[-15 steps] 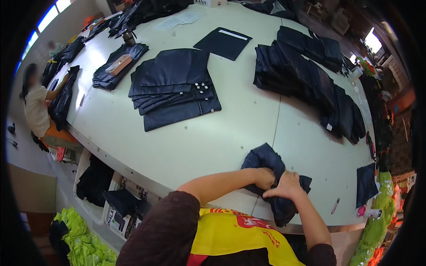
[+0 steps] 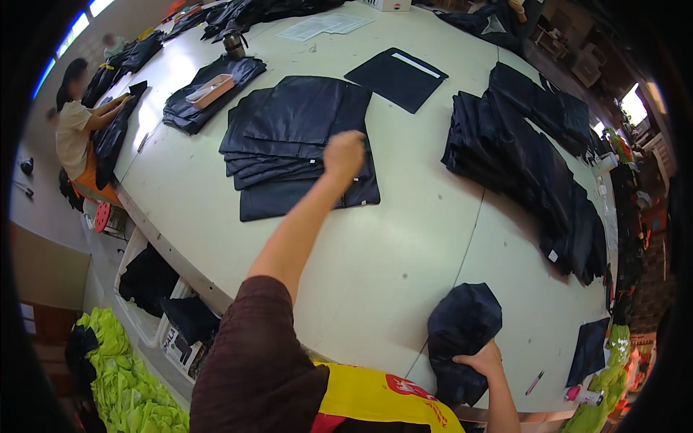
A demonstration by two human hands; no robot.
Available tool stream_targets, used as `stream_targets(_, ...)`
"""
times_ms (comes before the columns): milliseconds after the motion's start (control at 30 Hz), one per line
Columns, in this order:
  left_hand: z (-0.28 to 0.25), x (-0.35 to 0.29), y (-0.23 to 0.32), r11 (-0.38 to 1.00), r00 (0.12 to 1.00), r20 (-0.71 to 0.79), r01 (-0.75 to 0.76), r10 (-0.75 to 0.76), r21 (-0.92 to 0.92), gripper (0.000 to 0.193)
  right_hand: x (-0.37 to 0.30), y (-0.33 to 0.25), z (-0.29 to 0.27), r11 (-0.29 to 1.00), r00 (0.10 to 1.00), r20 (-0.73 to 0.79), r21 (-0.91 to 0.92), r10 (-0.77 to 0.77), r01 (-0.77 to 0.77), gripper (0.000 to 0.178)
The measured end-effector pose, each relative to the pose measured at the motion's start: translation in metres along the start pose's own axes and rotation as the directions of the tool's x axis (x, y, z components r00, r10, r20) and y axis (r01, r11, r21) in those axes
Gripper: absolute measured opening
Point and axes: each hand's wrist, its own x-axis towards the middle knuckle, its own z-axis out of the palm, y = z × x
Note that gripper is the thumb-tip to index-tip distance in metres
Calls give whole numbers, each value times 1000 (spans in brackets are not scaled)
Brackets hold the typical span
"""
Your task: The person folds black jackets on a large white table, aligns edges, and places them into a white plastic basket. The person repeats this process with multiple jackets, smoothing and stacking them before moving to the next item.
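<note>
Head view, nearest things first: how is the right hand (image 2: 484,358) posed?

– It is set low by the near edge of the table (image 2: 390,260), with the thumb laid leftward across the front of a navy bundle (image 2: 463,317). The cloth is clasped by thumb and fingers, the latter mostly hidden.

And where is the bundle found?

– At the near edge, right of the middle, with its rounded end pointed toward the far side. A pen (image 2: 534,383) and a small bottle (image 2: 588,397) with a pink end are seen by the near right corner.

What of the left hand (image 2: 343,155)?

– It is held well forward, with the left arm (image 2: 299,231) stretched out over the table. The fingers are curled in above the right side of a stack of dark pieces (image 2: 289,119); whether anything is pinched or touched cannot be told.

Farther off?

– A long row of folded pieces (image 2: 530,159) is spread along the right edge. Beyond the stack, a flat dark panel (image 2: 393,83) is laid, and white sheets (image 2: 321,27) are placed nearer the far edge. At the left edge, dark cloth (image 2: 119,137) is handled by a co-worker (image 2: 74,148).
</note>
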Motion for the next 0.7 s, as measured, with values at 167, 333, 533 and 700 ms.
stream_targets(167,2,42,-87,881,952,34,269,-305,389,22,18,24,0,983,1000,4,185,12,-12,106)
stream_targets(333,14,40,-110,906,966,76,204,-249,372,14,22,33,1,964,996,78,262,30,-49,105)
stream_targets(533,5,0,-86,971,981,-54,-175,186,162,10,11,41,7,945,998,-67,328,22,1,106)
stream_targets(700,-32,-150,5,968,970,86,-216,228,-127,8,-13,70,19,849,983,-183,521,8,90,103)
